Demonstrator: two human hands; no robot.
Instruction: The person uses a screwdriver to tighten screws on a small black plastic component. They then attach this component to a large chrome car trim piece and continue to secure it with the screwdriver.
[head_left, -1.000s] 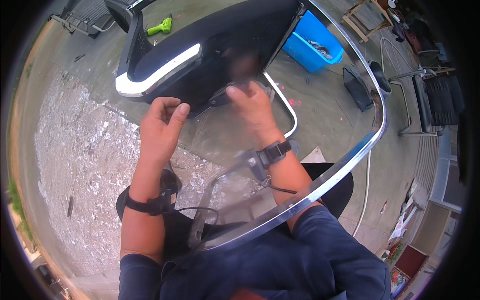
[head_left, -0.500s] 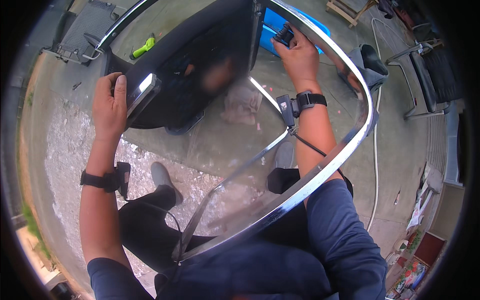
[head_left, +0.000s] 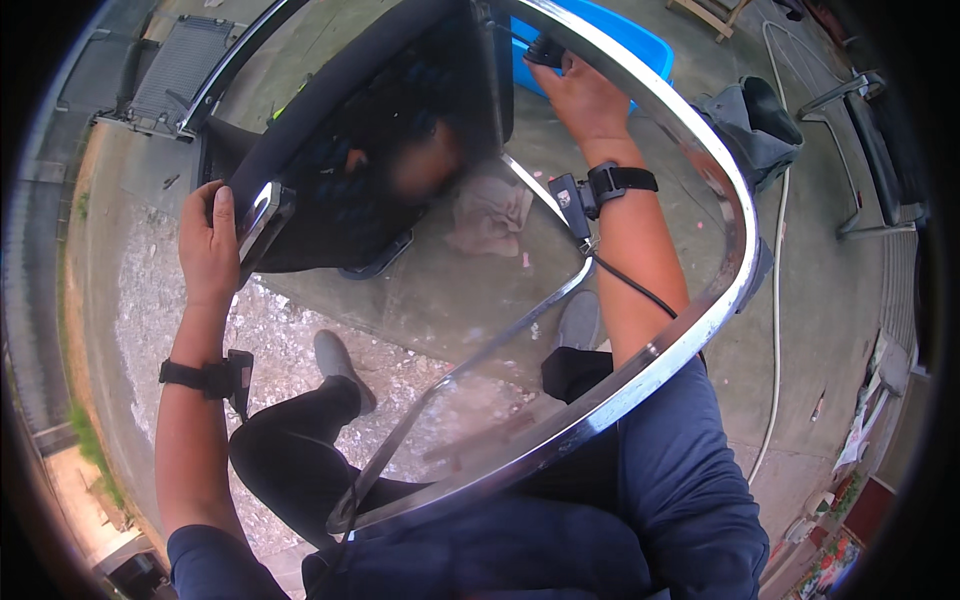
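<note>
In front of me is an upturned chair with a bent chrome tube frame (head_left: 640, 375) and a dark mesh or fabric panel (head_left: 380, 190). My left hand (head_left: 208, 245) is closed on the chair's left side, beside a short chrome-and-black piece (head_left: 262, 225), likely an armrest end. Inside the frame's far right curve, my right hand (head_left: 590, 100) pinches a small black ribbed part (head_left: 543, 50). Its exact kind does not show, and fingers cover part of it. Both wrists wear black straps with small devices.
Behind my right hand stands a blue bin (head_left: 640, 50). A crumpled pale cloth (head_left: 490, 215) lies on the concrete below the chair. To the right are a grey bag-like container (head_left: 750, 130), a pale hose (head_left: 778, 330) and a black metal-framed chair (head_left: 875, 150). A grey mesh rack (head_left: 185, 65) stands far left.
The view has shifted slightly. My right hand has moved a little left and up with the black part, now more hidden. The green tool at the back is mostly covered by the panel.
</note>
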